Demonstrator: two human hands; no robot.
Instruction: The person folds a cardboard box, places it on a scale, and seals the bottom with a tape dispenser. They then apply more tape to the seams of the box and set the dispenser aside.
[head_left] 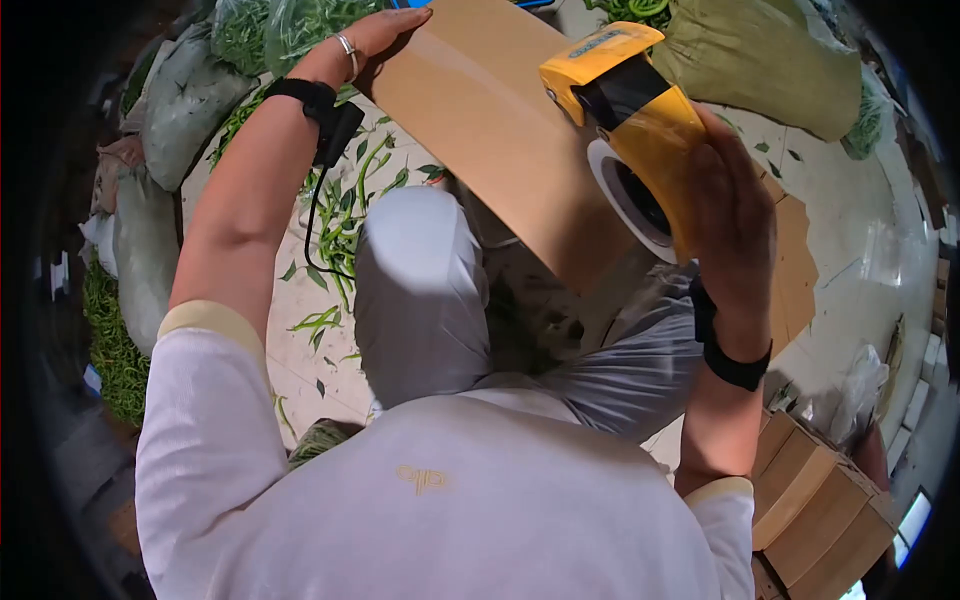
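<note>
A cardboard box slants above my knees with one broad brown face toward me. My left hand is closed at its upper left edge, fingertips near the top corner. In my right hand is a yellow tape dispenser, tilted over the box's right side. A roll of tape with a white rim shows on the dispenser's left side. My right fingers wrap round its yellow body, and part of that grip is in shadow.
Loose green peppers and leaves lie on the floor at left. Filled plastic bags stand beyond them. A large olive sack lies at upper right. Folded cardboard boxes are stacked at lower right, below a clear plastic bag.
</note>
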